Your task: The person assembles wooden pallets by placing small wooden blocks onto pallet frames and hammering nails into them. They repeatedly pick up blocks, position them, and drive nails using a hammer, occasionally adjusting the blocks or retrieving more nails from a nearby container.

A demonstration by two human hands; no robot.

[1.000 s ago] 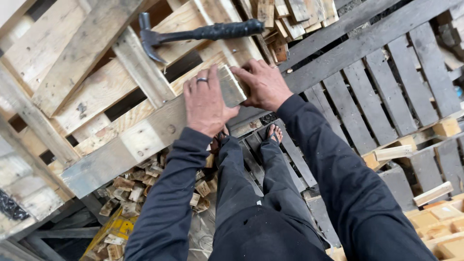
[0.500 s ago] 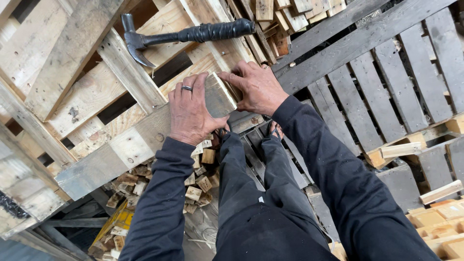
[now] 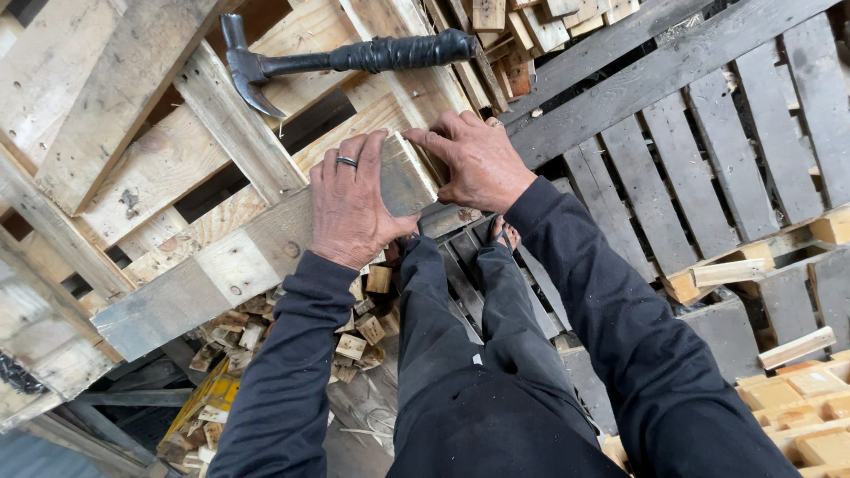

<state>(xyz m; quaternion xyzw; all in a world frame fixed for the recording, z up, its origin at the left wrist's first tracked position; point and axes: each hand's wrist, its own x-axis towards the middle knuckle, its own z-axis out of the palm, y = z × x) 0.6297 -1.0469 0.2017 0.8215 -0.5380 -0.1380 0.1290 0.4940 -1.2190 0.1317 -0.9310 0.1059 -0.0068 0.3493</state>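
My left hand (image 3: 354, 208) lies flat with its fingers together over the near end of a long, weathered grey-brown wooden plank (image 3: 221, 270), a dark ring on one finger, the fingertips reaching up to the plank's far edge. My right hand (image 3: 478, 159) sits just to the right of it, fingers bent and spread, the tips pressing on the same plank end where it meets the pale pallet wood, so both hands grip that end from either side and nearly touch. The plank runs away to the left, lying across a light wooden pallet (image 3: 142, 177) that leans in front of me. Farther off, a black claw hammer with a wrapped handle (image 3: 354, 57) rests on the pallet slats, well apart from my hands. To the right lies a darker grey slatted pallet (image 3: 708, 159), and small offcut wooden blocks (image 3: 354, 332) are heaped below by my legs.
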